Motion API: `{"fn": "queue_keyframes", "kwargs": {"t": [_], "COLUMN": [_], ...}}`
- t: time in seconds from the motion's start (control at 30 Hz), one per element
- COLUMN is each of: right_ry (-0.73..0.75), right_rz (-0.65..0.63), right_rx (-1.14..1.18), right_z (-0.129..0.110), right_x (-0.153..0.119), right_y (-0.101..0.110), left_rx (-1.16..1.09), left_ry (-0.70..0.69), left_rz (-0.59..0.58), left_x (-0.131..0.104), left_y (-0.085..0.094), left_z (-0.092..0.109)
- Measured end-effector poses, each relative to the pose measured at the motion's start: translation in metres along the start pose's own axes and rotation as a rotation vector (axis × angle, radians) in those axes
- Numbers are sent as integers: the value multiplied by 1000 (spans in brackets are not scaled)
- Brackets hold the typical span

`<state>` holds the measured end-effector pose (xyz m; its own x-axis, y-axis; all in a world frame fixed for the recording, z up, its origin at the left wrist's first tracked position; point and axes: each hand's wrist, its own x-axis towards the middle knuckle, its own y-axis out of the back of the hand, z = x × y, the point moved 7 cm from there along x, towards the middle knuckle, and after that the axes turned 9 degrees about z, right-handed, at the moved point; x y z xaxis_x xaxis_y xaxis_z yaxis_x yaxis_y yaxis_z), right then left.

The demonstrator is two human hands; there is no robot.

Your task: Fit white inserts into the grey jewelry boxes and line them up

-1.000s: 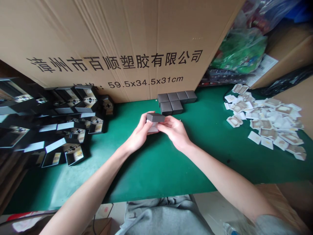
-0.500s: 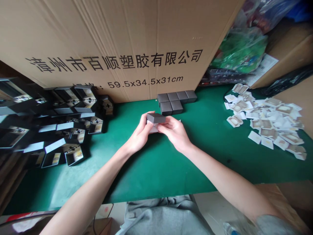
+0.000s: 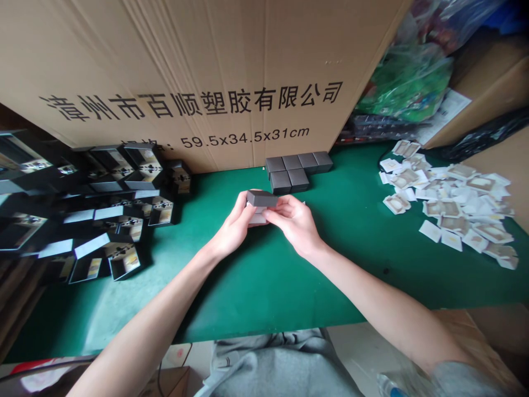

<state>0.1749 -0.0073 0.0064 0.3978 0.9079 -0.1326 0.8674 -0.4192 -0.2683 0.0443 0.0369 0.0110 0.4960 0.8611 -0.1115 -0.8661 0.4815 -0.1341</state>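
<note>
A small dark hinged box (image 3: 262,198) is held between my two hands over the middle of the green tabletop. Its dark lid faces up, and a pale insert (image 3: 258,215) shows below the lid. My left hand (image 3: 233,225) grips the box's left side, thumb toward the front. On the other side, my right hand (image 3: 298,223) has its thumb and fingers closed at the box's right front, by the pale part. The fingers partly hide the box, so how far the lid stands apart cannot be told. Just behind it sit several closed dark boxes (image 3: 288,179) in two rows.
Many open dark boxes (image 3: 124,259) are stacked at the left. A pile of white inserts (image 3: 467,204) lies at the right. Behind the green table (image 3: 268,298) stands a large cardboard carton (image 3: 215,66). Plastic bags (image 3: 409,82) are heaped at the back right.
Hardly anything differs. The box tilts slightly and more of the pale part shows under the lid; both hands keep their hold in the same place.
</note>
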Motion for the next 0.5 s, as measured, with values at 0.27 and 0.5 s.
{"fn": "queue_keyframes", "kwargs": {"t": [0.27, 0.5], "right_ry": [-24, -32], "right_rz": [-39, -49], "right_rx": [3, 17], "right_z": [-1, 1], "right_x": [0, 0], "right_y": [-4, -5], "left_rx": [-11, 6], "left_ry": [5, -10], "left_rz": [1, -12], "left_x": [-1, -2], "left_y": [-1, -2], "left_z": [2, 3]}}
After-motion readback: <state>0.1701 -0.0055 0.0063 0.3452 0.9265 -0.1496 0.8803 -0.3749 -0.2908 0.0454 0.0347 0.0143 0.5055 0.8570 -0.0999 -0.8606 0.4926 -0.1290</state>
